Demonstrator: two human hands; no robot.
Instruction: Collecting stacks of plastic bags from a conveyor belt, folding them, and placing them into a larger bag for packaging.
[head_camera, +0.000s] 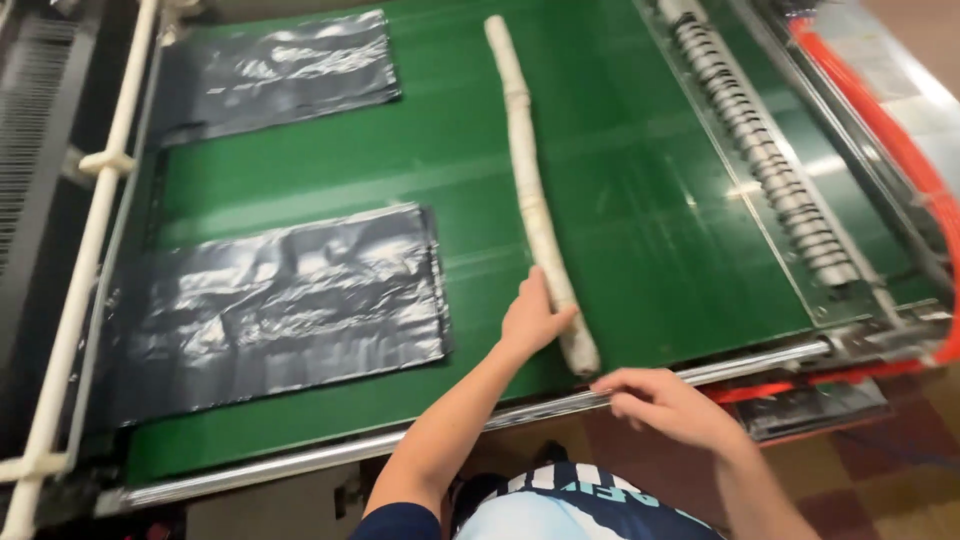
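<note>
A long, thin whitish roll (527, 170) lies lengthwise on the green belt (640, 230), running from the far edge to the near edge. My left hand (533, 318) rests against the roll's near end, thumb and fingers around its left side. My right hand (668, 402) hovers with curled fingers over the metal bar (330, 455) at the belt's near edge, just right of the roll's tip, holding nothing that I can see.
Two flat dark plastic bags lie on the belt: a large one (285, 305) at near left and another (275, 75) at far left. A white rail (90, 230) borders the left side. A coiled roller (760, 150) and orange tubing (900, 150) run along the right.
</note>
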